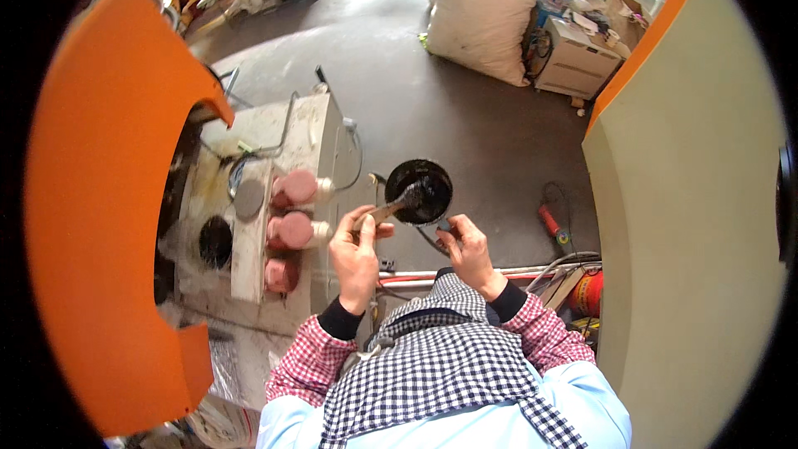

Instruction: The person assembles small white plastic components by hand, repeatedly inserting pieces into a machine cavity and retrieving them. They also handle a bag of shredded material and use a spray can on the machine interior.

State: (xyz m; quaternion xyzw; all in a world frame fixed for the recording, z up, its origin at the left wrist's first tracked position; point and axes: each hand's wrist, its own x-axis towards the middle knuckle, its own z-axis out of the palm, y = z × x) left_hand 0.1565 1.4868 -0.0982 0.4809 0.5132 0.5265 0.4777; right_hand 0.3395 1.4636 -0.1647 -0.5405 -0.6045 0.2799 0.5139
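Observation:
My left hand (356, 258) is closed around the wooden handle of a paintbrush (387, 210). The brush slants to the upper right, and its dark head dips into a round black pot (420, 163). Something wet, black and glossy coats the inside of the pot. At the pot's near right side, my right hand (470, 253) is closed on its short handle (444, 224). The pot is tilted so that its mouth shows, held above the floor in front of my body. Both forearms wear red checked sleeves with black cuffs.
Left stands a pale machine box with red industrial sockets (296, 229). An orange machine panel (116, 199) and a beige one (690, 199) flank me. A red-handled tool (552, 223) lies on the floor, hoses (532, 271) run near me, and a big white sack (482, 17) stands beyond.

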